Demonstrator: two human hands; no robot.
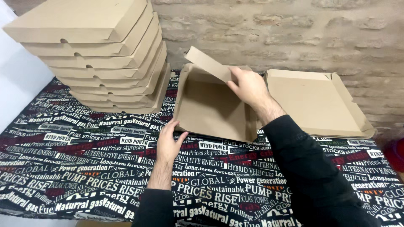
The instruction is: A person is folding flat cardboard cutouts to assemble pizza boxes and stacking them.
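Half-folded cardboard pizza box [210,107] lies mid-worktop, back against the brick wall [273,33]. Right hand [248,86] pinches its raised rear flap [208,63], thumb & fingers closed on the edge; left hand [168,143] rests open, flat at the front-left corner. Best bet, judging by the pose: keep the left pressing the base down while the flap gets creased along its score. Stack of finished tan boxes [105,54] back-left; flat blanks [315,101] to the right. Worktop cloth [75,168]: black w/ white, red & green lettering.

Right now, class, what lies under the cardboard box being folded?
Under the half-folded box lies a black tablecloth printed with white lettering. The left hand touches its front edge; the right hand holds a flap. The cloth beneath the base is hidden.
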